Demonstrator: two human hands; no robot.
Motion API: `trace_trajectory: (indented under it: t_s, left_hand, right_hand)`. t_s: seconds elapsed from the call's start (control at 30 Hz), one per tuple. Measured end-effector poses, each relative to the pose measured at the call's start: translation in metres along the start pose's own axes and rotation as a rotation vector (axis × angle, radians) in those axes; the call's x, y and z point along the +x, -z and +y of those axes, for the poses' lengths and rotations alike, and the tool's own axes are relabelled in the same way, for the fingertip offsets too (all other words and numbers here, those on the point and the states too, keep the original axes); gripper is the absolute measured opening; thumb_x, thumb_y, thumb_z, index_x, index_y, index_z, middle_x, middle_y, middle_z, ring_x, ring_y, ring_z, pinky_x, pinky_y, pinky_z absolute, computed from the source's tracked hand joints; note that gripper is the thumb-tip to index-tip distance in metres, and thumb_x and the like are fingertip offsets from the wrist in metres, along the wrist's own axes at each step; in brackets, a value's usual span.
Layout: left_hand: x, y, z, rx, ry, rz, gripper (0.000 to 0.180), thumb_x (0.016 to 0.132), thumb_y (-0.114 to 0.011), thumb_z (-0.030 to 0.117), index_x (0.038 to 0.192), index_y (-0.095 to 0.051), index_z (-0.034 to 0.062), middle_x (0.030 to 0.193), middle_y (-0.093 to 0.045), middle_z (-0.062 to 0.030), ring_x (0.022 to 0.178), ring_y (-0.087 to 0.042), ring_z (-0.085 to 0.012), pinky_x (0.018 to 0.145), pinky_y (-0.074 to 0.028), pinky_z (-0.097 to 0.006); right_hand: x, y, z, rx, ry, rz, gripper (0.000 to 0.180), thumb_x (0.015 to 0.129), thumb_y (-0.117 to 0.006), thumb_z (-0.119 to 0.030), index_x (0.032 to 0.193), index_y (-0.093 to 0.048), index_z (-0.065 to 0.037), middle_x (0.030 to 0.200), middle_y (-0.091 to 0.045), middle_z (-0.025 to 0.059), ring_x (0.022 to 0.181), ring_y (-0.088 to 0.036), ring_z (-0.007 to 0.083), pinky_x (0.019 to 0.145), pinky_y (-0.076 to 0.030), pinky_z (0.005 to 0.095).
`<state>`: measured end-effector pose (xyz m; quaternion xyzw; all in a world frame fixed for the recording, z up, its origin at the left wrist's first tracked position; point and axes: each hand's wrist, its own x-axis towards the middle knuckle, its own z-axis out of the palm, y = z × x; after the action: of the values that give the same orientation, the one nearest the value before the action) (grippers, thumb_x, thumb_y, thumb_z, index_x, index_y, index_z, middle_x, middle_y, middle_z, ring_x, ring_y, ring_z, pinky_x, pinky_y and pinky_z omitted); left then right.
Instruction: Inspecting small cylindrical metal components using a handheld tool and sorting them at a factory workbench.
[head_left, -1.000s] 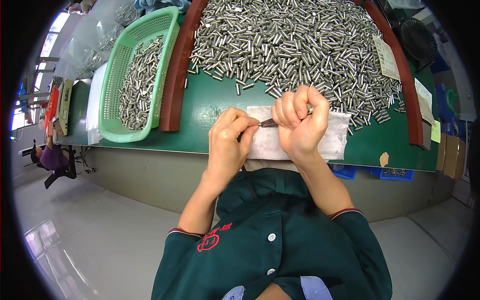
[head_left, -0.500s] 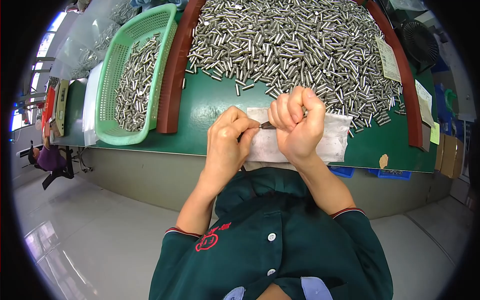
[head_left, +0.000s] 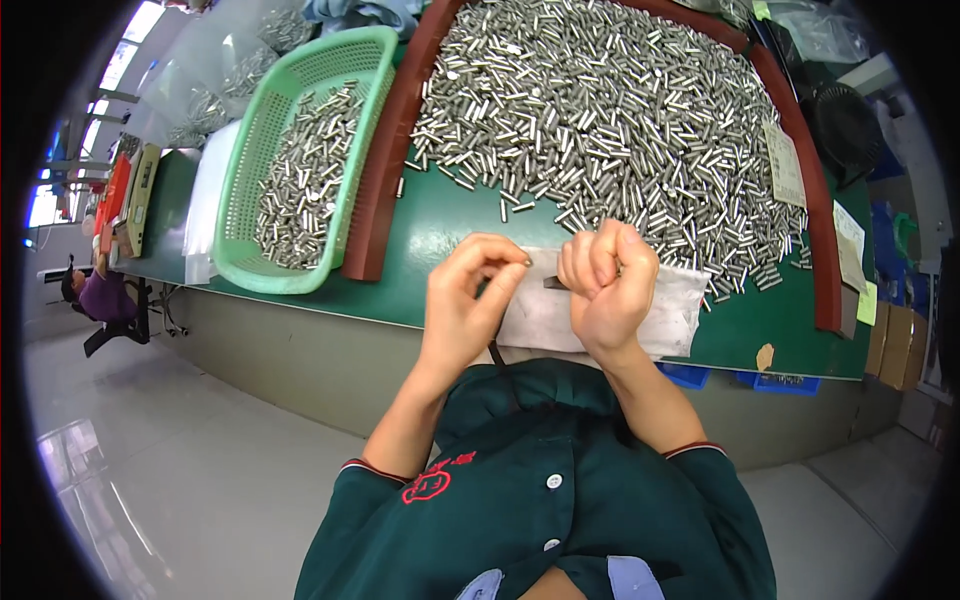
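Observation:
My left hand is closed in a pinch over the left edge of a whitish cloth. Something tiny and dark shows at its fingertips, too small to name. To the right, my right hand is curled in a fist around a dark narrow tool. Only the tool's short tip sticks out toward my left hand; the rest is hidden in the palm. A gap separates the tip from my left fingers. Beyond both hands spreads a large heap of short shiny metal pins.
Red-brown rails border the heap on the green table. A green plastic basket of similar pins stands at left. Paper slips lie along the right rail, near a black fan. Another person sits far left.
My hands have drawn apart, so the tool's tip no longer meets my left fingertips. The whole view has shifted slightly, with the table appearing lower and farther right.

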<state>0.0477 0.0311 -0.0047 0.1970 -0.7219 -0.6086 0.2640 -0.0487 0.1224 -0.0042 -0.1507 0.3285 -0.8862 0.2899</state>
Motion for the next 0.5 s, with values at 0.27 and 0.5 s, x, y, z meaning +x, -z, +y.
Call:
trace_trajectory:
  t_s: [0.27, 0.5]
  left_hand:
    - [0.018, 0.021, -0.003, -0.815, 0.398, -0.045, 0.019, 0.084, -0.053, 0.011, 0.099, -0.054, -0.0002, 0.082, -0.056, -0.0057, 0.071, -0.051, -0.0098, 0.066, -0.043, -0.022]
    - [0.019, 0.022, -0.001, -0.788, 0.432, -0.037, 0.022, 0.086, -0.05, 0.015, 0.101, -0.053, -0.0005, 0.081, -0.057, -0.0055, 0.069, -0.053, -0.0097, 0.065, -0.043, -0.021]
  right_hand:
    - [-0.003, 0.002, -0.002, 0.068, -0.017, 0.029, 0.036, 0.086, -0.03, -0.019, 0.053, -0.028, -0.009, 0.042, -0.026, 0.0005, 0.039, -0.018, 0.0081, 0.038, -0.016, 0.0245]
    - [-0.002, 0.002, -0.003, 0.054, -0.021, 0.017, 0.036, 0.087, -0.03, -0.02, 0.052, -0.027, -0.009, 0.041, -0.026, 0.0006, 0.038, -0.018, 0.0083, 0.038, -0.017, 0.0249]
